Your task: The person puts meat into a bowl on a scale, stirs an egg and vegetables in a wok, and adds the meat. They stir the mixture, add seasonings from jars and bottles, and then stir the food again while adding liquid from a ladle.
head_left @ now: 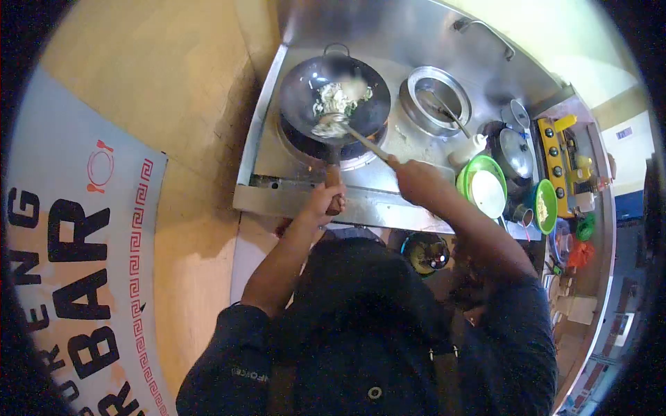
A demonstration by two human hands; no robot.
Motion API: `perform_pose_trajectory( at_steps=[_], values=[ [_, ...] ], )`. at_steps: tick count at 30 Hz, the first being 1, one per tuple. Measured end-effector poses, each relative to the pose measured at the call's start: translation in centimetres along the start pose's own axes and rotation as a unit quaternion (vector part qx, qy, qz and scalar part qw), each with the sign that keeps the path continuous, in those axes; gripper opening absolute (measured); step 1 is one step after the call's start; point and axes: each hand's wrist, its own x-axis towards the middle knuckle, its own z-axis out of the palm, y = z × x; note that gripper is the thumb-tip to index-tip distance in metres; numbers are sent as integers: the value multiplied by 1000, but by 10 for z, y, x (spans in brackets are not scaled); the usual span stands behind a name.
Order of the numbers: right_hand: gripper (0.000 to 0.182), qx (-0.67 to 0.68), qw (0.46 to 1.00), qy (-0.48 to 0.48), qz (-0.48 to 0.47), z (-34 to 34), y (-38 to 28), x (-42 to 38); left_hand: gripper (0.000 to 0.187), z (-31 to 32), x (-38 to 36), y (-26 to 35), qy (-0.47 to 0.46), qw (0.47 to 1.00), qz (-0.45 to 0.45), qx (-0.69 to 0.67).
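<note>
Steel worktop (409,41): my left hand (325,201) grips the wok (333,97) handle; my right hand (416,177) grips the ladle (333,126) in the food.

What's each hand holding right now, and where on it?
Left hand grips the wok by its handle end. Right hand grips the ladle at the far end of its handle.

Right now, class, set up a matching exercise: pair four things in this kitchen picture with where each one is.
Things:
1. wok
2. ladle
3. left hand
4. green plate

Places:
a. gripping the wok's handle
b. on the burner
c. on the counter right of the stove
d. in the right hand, bowl in the food

Pairs: 1-b, 2-d, 3-a, 4-c
</note>
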Motion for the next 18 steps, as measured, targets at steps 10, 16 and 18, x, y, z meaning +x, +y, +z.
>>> perform_pose_trajectory(
  at_steps=[10,16,18],
  values=[
    [41,-87,993,-66,-35,-99,27,-80,14,87,-110,44,-68,994,-61,-62],
    [43,-97,995,6,-38,-54,34,-56,11,94,-154,21,-40,997,-52,44],
    [43,-134,988,-71,-9,-69,27,-65,11,89,-135,46,-90,989,17,113]
  ],
)
